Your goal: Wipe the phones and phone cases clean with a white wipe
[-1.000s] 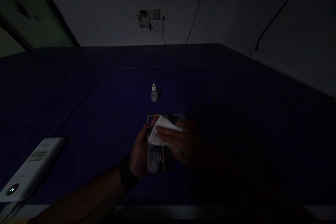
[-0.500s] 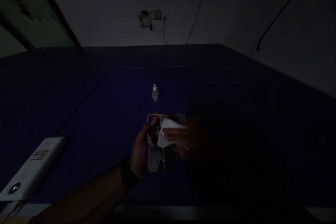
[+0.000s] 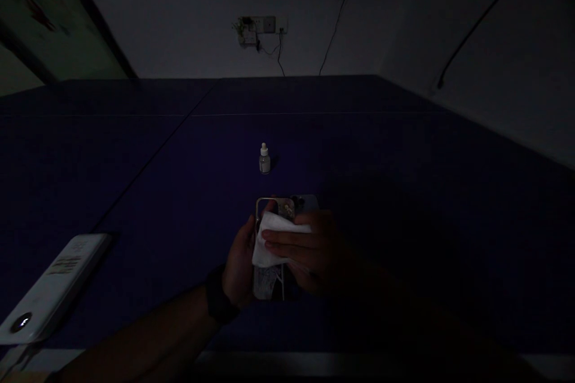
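Note:
My left hand (image 3: 240,260), with a dark band on its wrist, is closed around the left side of a phone case (image 3: 268,283). The case has a large camera cutout at the top and a dark and pale picture on its back. A white wipe (image 3: 275,245) lies flat across the middle of the case, pressed there by the fingers of my right hand (image 3: 314,245). Behind the case, at its upper right, shows a phone (image 3: 308,201) with camera lenses; most of it is hidden. Beyond them a small dropper bottle (image 3: 265,161) with a white cap stands upright.
The scene is very dark. A white power bank (image 3: 56,287) with a lit round display lies at the left on the dark blue tabletop (image 3: 179,185), a cable at its near end. Wall sockets (image 3: 263,25) with plugs and cords are at the back.
My right hand has slid the wipe down and to the left over the case. The case has shifted slightly down in my left hand. The bottle and power bank stay in place.

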### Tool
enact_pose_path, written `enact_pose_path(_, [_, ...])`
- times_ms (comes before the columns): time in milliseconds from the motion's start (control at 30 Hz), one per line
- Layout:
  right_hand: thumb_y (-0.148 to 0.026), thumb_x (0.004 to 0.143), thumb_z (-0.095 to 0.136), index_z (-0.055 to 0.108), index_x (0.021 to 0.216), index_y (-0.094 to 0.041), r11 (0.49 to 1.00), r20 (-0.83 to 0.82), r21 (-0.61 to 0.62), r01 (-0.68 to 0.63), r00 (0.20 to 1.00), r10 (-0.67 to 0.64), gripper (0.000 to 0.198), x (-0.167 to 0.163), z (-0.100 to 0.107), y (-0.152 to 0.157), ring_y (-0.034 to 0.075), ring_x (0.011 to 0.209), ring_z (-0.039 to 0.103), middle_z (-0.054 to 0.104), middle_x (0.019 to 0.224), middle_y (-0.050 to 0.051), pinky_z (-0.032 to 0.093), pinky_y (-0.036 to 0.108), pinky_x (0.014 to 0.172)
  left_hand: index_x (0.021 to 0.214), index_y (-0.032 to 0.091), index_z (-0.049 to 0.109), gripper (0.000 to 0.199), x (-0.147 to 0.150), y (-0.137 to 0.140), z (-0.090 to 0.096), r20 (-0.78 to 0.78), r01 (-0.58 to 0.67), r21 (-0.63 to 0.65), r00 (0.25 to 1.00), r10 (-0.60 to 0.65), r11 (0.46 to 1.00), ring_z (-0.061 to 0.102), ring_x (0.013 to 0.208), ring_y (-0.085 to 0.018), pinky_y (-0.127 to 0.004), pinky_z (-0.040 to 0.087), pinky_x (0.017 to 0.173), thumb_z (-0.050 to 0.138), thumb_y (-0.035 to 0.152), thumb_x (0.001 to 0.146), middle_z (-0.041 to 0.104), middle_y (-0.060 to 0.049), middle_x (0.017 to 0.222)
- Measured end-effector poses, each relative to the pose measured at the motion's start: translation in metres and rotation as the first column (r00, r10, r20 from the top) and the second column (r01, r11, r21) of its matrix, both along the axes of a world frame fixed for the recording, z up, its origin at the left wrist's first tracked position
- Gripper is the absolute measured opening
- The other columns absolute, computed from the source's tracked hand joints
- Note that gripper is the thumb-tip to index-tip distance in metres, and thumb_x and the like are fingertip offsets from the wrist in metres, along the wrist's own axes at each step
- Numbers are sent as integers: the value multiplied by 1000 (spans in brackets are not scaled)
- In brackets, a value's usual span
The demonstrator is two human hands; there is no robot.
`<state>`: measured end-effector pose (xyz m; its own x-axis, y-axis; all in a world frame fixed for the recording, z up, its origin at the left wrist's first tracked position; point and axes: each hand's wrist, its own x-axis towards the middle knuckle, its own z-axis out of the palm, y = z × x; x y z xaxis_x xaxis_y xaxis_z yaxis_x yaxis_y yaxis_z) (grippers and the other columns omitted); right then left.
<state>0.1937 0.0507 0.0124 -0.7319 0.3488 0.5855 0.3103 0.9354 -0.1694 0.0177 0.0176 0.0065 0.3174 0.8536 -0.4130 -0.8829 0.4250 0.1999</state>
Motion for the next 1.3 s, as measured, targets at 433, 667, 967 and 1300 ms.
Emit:
enact_pose_path(433, [-18, 92, 52, 68, 134, -21, 993, 24, -23, 115, 993, -115, 45, 0, -7, 4, 29, 125, 59, 69, 141, 5, 41, 49, 101, 122, 15, 69, 39, 4, 1, 2, 21, -38, 4, 999, 38, 999, 67, 72, -14, -27, 52, 78, 45, 42, 105, 71, -2, 82])
enact_pose_path(667, [-18, 93, 55, 66, 136, -19, 1000, 70, -13, -22, 997, 23, 45, -4, -2, -1, 27, 134, 50, 67, 144, 5, 40, 47, 106, 119, 13, 69, 44, 4, 0, 7, -58, -41, -90, 998, 36, 995, 61, 59, -12, -24, 47, 65, 37, 41, 108, 67, -2, 73])
enact_pose_path(967, [-17, 93, 53, 69, 132, -19, 1000, 38, 25, 18, 999, -19, 42, -1, -5, 1, 27, 128, 52, 68, 142, 2, 41, 45, 102, 142, 18, 57, 47, 2, -1, 2, -79, 12, 43, 997, -9, 999, 62, 63, -14, -29, 54, 76, 45, 41, 103, 68, -2, 80])
enact_pose_path(1300, [-17, 96, 53, 66, 136, -18, 998, 61, 4, 55, 997, -55, 42, -2, 0, 0, 27, 127, 53, 65, 146, 4, 41, 44, 101, 139, 16, 61, 48, 3, -1, 4, -39, 20, -23, 999, -21, 1000, 62, 65, -15, -28, 51, 72, 49, 44, 102, 69, -2, 79])
